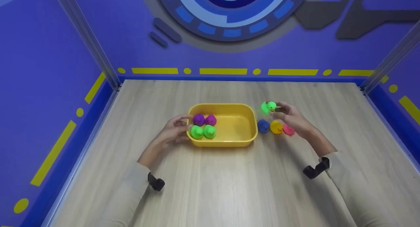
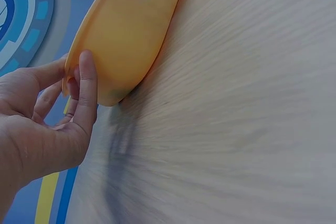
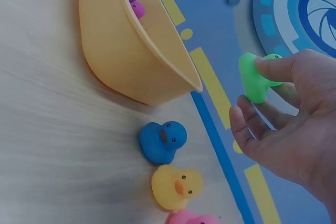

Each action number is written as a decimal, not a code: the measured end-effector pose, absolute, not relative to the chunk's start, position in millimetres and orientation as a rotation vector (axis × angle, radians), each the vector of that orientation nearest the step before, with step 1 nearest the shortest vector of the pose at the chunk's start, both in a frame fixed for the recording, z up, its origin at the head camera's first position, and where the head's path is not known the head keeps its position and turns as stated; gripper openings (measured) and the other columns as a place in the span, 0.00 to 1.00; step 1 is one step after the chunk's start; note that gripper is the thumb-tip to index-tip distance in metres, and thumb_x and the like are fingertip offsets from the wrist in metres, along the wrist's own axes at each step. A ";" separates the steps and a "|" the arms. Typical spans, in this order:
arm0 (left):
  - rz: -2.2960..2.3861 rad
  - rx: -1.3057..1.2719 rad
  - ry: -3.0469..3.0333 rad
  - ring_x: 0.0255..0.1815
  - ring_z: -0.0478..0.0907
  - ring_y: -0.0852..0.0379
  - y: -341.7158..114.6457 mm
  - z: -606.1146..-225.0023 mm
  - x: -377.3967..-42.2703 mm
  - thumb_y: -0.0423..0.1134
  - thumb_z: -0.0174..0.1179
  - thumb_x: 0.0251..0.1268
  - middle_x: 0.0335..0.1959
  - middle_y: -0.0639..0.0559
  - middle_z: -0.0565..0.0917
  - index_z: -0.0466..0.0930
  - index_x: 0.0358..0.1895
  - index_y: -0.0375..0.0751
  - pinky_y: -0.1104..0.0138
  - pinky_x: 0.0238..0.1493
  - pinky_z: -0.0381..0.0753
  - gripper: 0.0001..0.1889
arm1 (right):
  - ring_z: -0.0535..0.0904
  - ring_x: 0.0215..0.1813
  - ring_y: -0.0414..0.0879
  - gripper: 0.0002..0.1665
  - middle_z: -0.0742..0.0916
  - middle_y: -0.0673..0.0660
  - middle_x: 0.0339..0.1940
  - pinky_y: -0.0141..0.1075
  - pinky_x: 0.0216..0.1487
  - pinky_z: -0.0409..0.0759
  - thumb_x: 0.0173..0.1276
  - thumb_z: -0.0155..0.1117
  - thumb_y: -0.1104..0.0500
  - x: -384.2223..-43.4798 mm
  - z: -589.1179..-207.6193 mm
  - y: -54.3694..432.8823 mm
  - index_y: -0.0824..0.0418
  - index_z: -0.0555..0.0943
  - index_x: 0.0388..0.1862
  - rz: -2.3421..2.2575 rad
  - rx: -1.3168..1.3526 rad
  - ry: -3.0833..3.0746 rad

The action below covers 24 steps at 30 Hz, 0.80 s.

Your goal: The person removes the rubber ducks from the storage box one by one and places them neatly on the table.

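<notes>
My left hand point(image 1: 174, 128) pinches the left rim of a yellow plastic tub point(image 1: 234, 143), thumb outside, as the left wrist view also shows. Inside the tub, at its left end, sit two purple-toned rubber ducks, one darker point(image 1: 199, 119) and one more magenta point(image 1: 211, 120), with two green rubber ducks point(image 1: 197, 132) in front of them. Beyond the tub's right end, my right hand point(image 1: 292, 118) holds another green rubber duck point(image 3: 253, 78) between thumb and fingers, raised off the table.
A blue duck point(image 1: 263, 126), a yellow duck point(image 1: 276, 127) and a pink duck point(image 1: 288, 129) stand in a row on the wooden table point(image 1: 210, 181), right of the tub and below my right hand. Blue printed panels point(image 1: 131, 36) wall the table's back and sides.
</notes>
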State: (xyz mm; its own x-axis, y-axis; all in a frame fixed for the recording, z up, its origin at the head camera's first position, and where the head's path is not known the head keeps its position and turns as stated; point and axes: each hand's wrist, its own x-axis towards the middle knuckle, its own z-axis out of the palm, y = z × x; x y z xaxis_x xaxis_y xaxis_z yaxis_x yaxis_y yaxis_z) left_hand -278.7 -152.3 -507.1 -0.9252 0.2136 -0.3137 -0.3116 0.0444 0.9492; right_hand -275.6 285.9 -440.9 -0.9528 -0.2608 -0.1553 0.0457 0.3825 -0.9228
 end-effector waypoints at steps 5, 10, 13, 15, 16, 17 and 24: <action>1.943 -0.081 1.941 0.37 0.80 0.58 -153.9 -507.7 -278.7 0.34 0.66 0.70 0.42 0.52 0.74 0.74 0.70 0.43 0.64 0.37 0.89 0.26 | 0.74 0.66 0.50 0.34 0.73 0.63 0.72 0.21 0.57 0.78 0.79 0.59 0.55 -273.6 -443.5 296.4 0.62 0.64 0.78 -1.609 -0.189 2.380; 1.944 -0.073 1.940 0.36 0.80 0.59 -157.5 -505.7 -277.4 0.34 0.65 0.70 0.42 0.52 0.74 0.74 0.70 0.43 0.63 0.39 0.89 0.26 | 0.77 0.60 0.39 0.33 0.76 0.60 0.69 0.26 0.61 0.80 0.79 0.59 0.55 -271.6 -446.2 305.6 0.63 0.66 0.77 -1.612 -0.216 2.397; 1.931 -0.075 1.952 0.37 0.80 0.58 -158.0 -505.5 -276.9 0.34 0.65 0.70 0.43 0.52 0.74 0.73 0.70 0.43 0.63 0.39 0.89 0.26 | 0.78 0.60 0.40 0.32 0.78 0.54 0.65 0.27 0.62 0.80 0.79 0.60 0.55 -269.7 -447.6 312.3 0.64 0.67 0.76 -1.621 -0.240 2.407; 1.926 -0.078 1.954 0.37 0.80 0.58 -157.1 -505.9 -276.9 0.34 0.65 0.70 0.43 0.52 0.75 0.74 0.70 0.44 0.63 0.39 0.89 0.26 | 0.79 0.60 0.40 0.31 0.79 0.50 0.62 0.26 0.61 0.80 0.79 0.60 0.56 -267.5 -447.9 317.4 0.64 0.67 0.76 -1.621 -0.245 2.420; 1.925 -0.078 1.954 0.38 0.80 0.58 -156.5 -506.2 -277.0 0.34 0.65 0.70 0.43 0.52 0.75 0.74 0.70 0.44 0.63 0.39 0.89 0.26 | 0.79 0.60 0.41 0.31 0.79 0.49 0.62 0.25 0.60 0.80 0.79 0.60 0.56 -266.5 -448.1 320.2 0.64 0.67 0.76 -1.621 -0.249 2.427; 1.924 -0.077 1.954 0.38 0.80 0.59 -156.0 -506.6 -277.3 0.35 0.65 0.70 0.43 0.52 0.74 0.74 0.70 0.44 0.64 0.39 0.89 0.26 | 0.79 0.59 0.41 0.31 0.79 0.48 0.62 0.23 0.59 0.80 0.79 0.59 0.56 -265.4 -448.3 322.9 0.64 0.68 0.76 -1.621 -0.252 2.433; 1.931 -0.076 1.953 0.37 0.79 0.59 -154.4 -507.9 -278.6 0.34 0.65 0.70 0.42 0.52 0.73 0.74 0.70 0.44 0.64 0.37 0.89 0.25 | 0.79 0.59 0.40 0.32 0.81 0.42 0.59 0.21 0.57 0.79 0.78 0.61 0.54 -261.6 -449.3 340.9 0.63 0.68 0.75 -1.610 -0.241 2.472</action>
State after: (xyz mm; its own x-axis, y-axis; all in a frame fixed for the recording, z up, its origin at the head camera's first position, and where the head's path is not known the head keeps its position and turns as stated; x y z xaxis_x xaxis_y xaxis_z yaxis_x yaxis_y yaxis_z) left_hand -278.6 -154.4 -507.9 -0.9218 0.2322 -0.3105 -0.3079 0.0484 0.9502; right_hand -261.6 340.9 -449.3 -0.9704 -0.2332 -0.0631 -0.0366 0.3999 -0.9158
